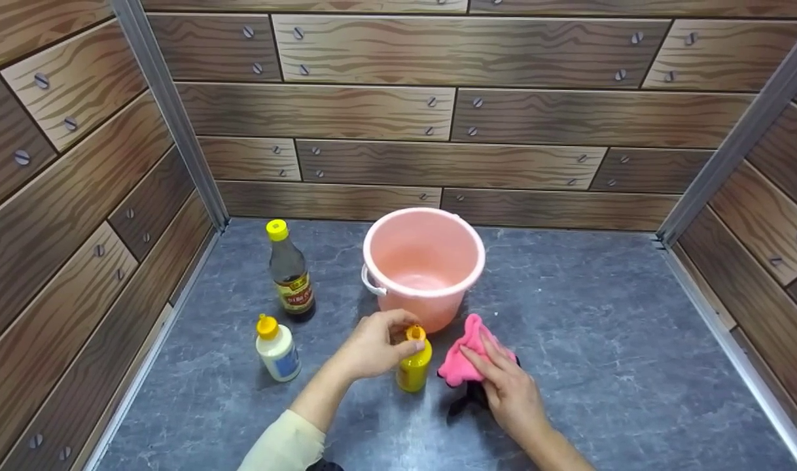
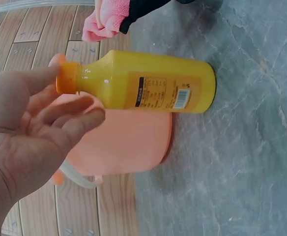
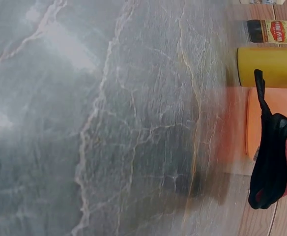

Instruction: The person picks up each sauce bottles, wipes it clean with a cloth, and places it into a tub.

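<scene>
My left hand [image 1: 374,345] pinches the orange cap [image 2: 68,77] of a yellow bottle [image 1: 413,375] between thumb and fingers. The bottle is upright in front of the bucket; its label with a barcode faces the left wrist camera. To its right, my right hand [image 1: 515,396] holds a bunched pink cloth [image 1: 462,360] with black edging, above the grey surface. A black strap [image 3: 269,169] hangs below the cloth. The right wrist view catches only a sliver of that hand at its edge.
Behind both hands stands a pink bucket [image 1: 439,313] with a white handle [image 1: 372,284]. At left are a dark sauce bottle [image 1: 289,265] with a yellow cap and a white bottle [image 1: 277,353] with an orange nozzle cap. Wood-patterned walls [image 1: 372,160] enclose the grey surface [image 1: 608,340].
</scene>
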Tool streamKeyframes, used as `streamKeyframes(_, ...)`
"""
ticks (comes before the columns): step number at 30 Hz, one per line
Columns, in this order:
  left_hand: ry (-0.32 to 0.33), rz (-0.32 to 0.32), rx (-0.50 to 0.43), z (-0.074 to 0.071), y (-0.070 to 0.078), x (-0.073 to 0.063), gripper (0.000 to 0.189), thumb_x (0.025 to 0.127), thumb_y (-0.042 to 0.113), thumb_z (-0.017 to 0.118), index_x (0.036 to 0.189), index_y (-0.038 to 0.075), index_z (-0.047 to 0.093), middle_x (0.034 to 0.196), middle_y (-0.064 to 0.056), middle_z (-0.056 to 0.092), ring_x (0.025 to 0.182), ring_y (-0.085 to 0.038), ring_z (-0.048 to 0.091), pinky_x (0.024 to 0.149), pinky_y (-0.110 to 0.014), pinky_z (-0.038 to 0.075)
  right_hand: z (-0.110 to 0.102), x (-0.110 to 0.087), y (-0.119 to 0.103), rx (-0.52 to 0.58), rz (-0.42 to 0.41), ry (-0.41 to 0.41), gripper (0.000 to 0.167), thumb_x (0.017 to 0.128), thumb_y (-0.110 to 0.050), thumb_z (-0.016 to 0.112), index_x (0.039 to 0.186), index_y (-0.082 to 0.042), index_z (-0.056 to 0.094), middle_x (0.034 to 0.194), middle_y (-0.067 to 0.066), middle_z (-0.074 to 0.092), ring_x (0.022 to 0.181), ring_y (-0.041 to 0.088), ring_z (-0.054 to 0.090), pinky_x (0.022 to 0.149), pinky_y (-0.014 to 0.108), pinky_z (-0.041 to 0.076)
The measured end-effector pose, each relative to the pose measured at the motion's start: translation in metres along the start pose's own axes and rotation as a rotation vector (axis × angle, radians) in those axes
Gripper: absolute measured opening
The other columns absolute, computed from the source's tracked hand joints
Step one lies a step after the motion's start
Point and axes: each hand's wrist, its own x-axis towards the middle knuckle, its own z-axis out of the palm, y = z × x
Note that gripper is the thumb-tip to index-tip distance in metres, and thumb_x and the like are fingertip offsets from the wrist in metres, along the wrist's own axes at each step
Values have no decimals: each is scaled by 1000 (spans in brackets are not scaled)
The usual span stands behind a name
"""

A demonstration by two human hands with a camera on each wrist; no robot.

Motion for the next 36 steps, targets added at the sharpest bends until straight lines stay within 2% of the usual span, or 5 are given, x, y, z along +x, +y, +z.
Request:
streamKeyframes(5,132,-68,5,7,1,1,31,90,23,89,112,6,74,110,-8,78,109,-28,74,97,-47,59,0,1,-2,-2,-10,-7,71,74,17,82,133,-22,76,151,13,60,130,39,63,120,30,33)
streamKeyframes(9,159,-115,-11,10,1,2,22,88,19,90,99,9,73,98,-3,78,96,-20,75,85,-39,63,1,1,-4,-4,-15,-12,71,74,16,83,133,-22,76,151,11,59,130,38,63,119,33,36)
streamKeyframes(14,131,-104,-73,9,-1,4,16,89,12,88,94,6,74,91,-3,77,87,-16,74,76,-32,63,0,1,-6,11,-28,-11,69,75,15,83,132,-23,77,151,10,60,130,37,63,116,35,39)
streamKeyframes(30,-12,-44,-178,-2,-6,5,15,92,6,84,104,1,76,100,-8,77,96,-22,76,83,-32,63,0,6,-9,93,-67,-51,62,82,10,78,134,-23,76,153,11,58,135,35,60,118,36,39)
streamKeyframes(36,-58,-54,-202,-5,-10,7,19,93,6,82,110,-1,77,105,-10,78,99,-23,76,85,-33,63,2,9,-11,127,-127,-8,56,83,9,77,133,-18,76,151,18,59,137,34,59,118,38,38)
